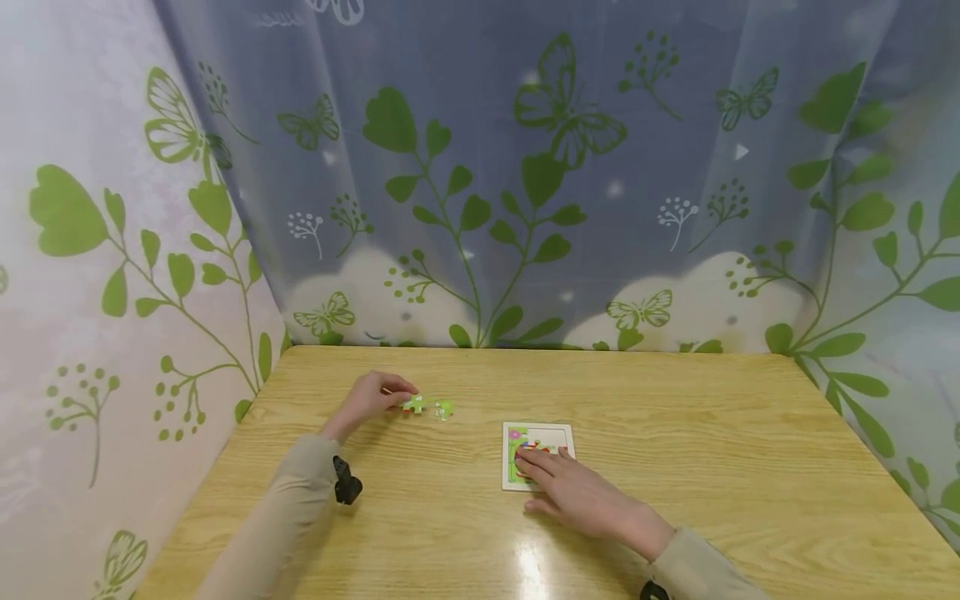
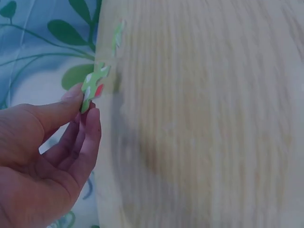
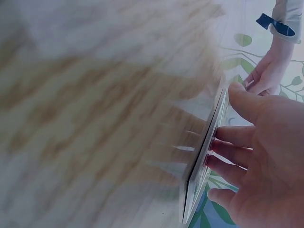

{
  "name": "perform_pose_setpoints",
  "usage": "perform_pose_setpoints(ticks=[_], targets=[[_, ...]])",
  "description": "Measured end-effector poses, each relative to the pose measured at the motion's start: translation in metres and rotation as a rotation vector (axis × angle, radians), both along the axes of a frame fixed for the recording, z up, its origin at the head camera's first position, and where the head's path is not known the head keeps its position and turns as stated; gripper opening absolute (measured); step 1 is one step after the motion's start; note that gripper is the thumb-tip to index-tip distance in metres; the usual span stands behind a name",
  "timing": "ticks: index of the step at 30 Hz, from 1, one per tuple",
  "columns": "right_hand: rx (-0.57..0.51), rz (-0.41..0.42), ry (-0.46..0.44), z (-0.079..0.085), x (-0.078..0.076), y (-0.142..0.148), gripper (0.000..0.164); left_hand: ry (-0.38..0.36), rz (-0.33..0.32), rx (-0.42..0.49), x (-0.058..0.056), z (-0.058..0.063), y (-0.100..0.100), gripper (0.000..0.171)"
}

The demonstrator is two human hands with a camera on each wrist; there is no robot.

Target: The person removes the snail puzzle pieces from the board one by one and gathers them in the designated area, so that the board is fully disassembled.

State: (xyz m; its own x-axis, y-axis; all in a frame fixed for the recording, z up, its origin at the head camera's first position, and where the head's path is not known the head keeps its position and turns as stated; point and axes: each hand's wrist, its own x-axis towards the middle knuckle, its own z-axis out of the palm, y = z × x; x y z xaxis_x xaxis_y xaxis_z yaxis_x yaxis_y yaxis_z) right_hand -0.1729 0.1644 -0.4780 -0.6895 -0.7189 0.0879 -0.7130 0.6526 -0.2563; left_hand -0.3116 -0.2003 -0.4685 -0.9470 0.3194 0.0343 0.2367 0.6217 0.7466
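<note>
Between thumb and fingers, my left hand (image 1: 369, 397) pinches a green jigsaw puzzle piece (image 2: 95, 83) with white and red patches. Just beyond it another green puzzle piece (image 1: 444, 409) lies on the table. My right hand (image 1: 583, 493) rests over a square puzzle tray (image 1: 506, 475) with a pale frame, its fingers extended onto the picture inside. Pieces with green, a pink flower (image 1: 514, 434) and some red fill the tray's left side, while a pale bare patch shows at its upper right. The hand covers the tray's lower right part.
A wooden table (image 1: 697, 425) spreads around both hands. Behind it hangs a blue curtain (image 1: 480, 167) printed with green leaves and butterflies, and similar pale cloth borders the left and right sides. A black wrist strap (image 1: 346, 482) sits on the left sleeve.
</note>
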Motion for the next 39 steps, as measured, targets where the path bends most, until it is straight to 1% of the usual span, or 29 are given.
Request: perform_pose_setpoints(ticks=[3,5,11,14,19,23,26,30,34,39], targets=[[-0.005,-0.001,-0.01,0.001,0.0,0.0,0.059,0.013,0.036,-0.06,0.0,-0.003,-0.003,0.015],[-0.006,0.0,-0.011,0.001,0.0,0.0,0.059,0.016,0.053,-0.085,0.0,-0.004,-0.004,0.014],[-0.009,0.004,-0.007,0.0,0.0,0.0,0.06,-0.023,0.054,-0.066,0.001,-0.006,-0.005,0.014],[-0.017,0.001,-0.03,-0.001,-0.001,0.001,0.06,-0.013,0.044,-0.09,0.003,-0.006,-0.005,0.014],[-0.062,-0.016,-0.115,0.0,-0.003,0.002,0.058,0.011,0.051,-0.136,0.004,-0.005,-0.005,0.012],[-0.083,-0.017,-0.137,-0.001,-0.004,0.003,0.058,0.036,0.084,-0.163,0.004,-0.004,-0.003,0.01],[-0.089,-0.012,-0.135,-0.001,-0.005,0.003,0.058,0.054,0.113,-0.167,0.004,-0.001,0.001,0.013],[-0.092,-0.015,-0.143,0.0,-0.006,0.004,0.057,0.093,0.103,-0.15,0.001,0.004,0.01,0.019],[-0.099,-0.019,-0.145,0.002,-0.006,0.004,0.055,0.126,0.063,-0.119,0.003,0.011,0.028,0.022],[-0.1,-0.019,-0.118,0.002,-0.007,0.005,0.054,0.189,-0.011,-0.102,0.007,0.02,0.053,0.021]])
